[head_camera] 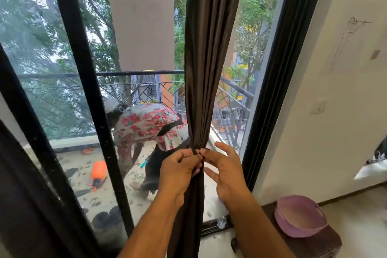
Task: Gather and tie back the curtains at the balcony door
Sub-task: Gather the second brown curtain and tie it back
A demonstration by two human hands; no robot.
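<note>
A dark brown curtain [206, 58] hangs gathered into a narrow bundle in front of the glass balcony door [88, 81]. It is cinched at waist height by a thin dark tie [199, 153]. My left hand [178, 170] pinches the tie at the cinch from the left. My right hand [225, 168] pinches the tie's other end with thumb and forefinger, its other fingers spread. A second dark curtain [23, 205] hangs at the far left, loose.
A person in a floral shirt [146, 125] bends over on the balcony beyond the glass, beside an orange sprayer [98, 172]. A purple basket [299, 216] sits on a dark low stand at the right. The white wall [335, 100] is close on the right.
</note>
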